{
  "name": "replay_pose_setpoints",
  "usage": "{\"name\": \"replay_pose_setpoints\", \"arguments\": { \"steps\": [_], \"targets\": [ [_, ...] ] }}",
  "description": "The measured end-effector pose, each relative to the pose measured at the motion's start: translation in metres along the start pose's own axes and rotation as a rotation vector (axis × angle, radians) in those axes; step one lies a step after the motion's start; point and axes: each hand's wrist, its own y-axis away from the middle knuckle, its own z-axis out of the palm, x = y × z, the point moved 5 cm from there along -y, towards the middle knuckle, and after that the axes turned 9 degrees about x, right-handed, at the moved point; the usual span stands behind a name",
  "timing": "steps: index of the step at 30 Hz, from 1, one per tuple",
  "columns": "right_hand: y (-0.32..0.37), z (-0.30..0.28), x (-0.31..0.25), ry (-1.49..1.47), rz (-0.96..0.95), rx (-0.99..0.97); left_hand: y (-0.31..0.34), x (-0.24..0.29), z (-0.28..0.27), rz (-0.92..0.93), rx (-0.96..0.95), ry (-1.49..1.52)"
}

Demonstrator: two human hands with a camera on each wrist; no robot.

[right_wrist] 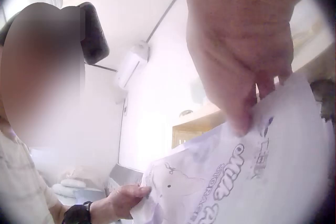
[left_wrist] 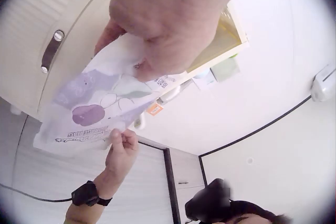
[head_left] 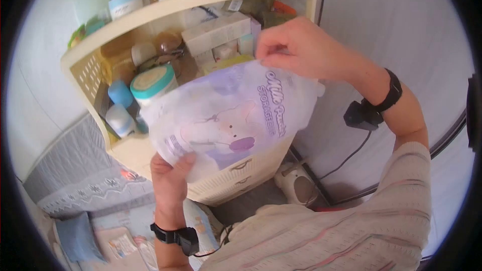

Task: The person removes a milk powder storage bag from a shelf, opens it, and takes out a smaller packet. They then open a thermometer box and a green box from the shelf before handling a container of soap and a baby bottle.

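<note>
Both hands hold up a translucent white and purple milk powder storage bag (head_left: pixel 226 115), printed with a cartoon animal. At its lower left corner in the head view, the left hand (head_left: pixel 169 178) pinches the plastic with the thumb in front. The right hand (head_left: pixel 304 47) pinches the upper edge, near the printed lettering. From the left wrist, the bag (left_wrist: pixel 100 100) looks fairly flat and hangs from the left hand (left_wrist: pixel 163 19). The right wrist view shows the right hand (right_wrist: pixel 236 50) with thumb and fingers on the edge of the bag (right_wrist: pixel 226 182).
Behind the bag stands a cream cabinet (head_left: pixel 196 2) with an open top compartment. Inside are a teal-lidded tub (head_left: pixel 153 81), a blue-capped bottle (head_left: pixel 120 93) and a long box (head_left: pixel 216 32). More containers stand on its top. A grey panel (head_left: pixel 381 25) rises at the right.
</note>
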Motion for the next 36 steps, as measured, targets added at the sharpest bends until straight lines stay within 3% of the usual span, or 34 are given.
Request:
{"name": "replay_pose_setpoints", "arguments": {
  "steps": [4,16,25,27,28,29,30,31,33,34,36],
  "targets": [
    [-0.015,-0.008,-0.003,0.091,-0.127,0.158,0.000,-0.008,0.015,-0.053,-0.045,-0.016],
    [-0.041,0.002,0.015,0.153,-0.212,0.229,-0.011,-0.023,0.020,-0.093,0.030,0.096],
    [-0.030,-0.004,0.026,0.126,-0.265,0.307,-0.009,-0.017,0.030,0.076,0.108,0.005],
    [0.001,-0.030,0.006,0.280,-0.481,0.671,0.000,-0.007,0.033,0.241,0.167,-0.186],
    [0.017,-0.040,0.003,0.178,-0.375,0.641,0.003,-0.008,0.031,0.243,0.176,-0.179],
    [0.038,-0.046,0.002,0.078,-0.273,0.606,0.009,-0.003,0.033,0.399,0.118,-0.375],
    [0.054,-0.040,0.018,-0.298,0.000,0.400,0.014,0.000,0.039,0.554,0.064,-0.572],
    [0.069,-0.023,0.030,-0.656,0.281,0.171,0.013,0.002,0.042,0.558,0.082,-0.563],
    [0.086,0.004,0.029,-1.034,0.513,-0.037,0.007,0.001,0.068,0.573,-0.162,-0.826],
    [0.088,0.009,0.027,-1.025,0.514,-0.046,0.002,0.004,0.075,0.573,-0.154,-0.816],
    [0.093,0.027,0.033,-1.287,0.873,0.034,0.007,0.009,0.103,1.003,-0.318,-1.115]
  ]
}}
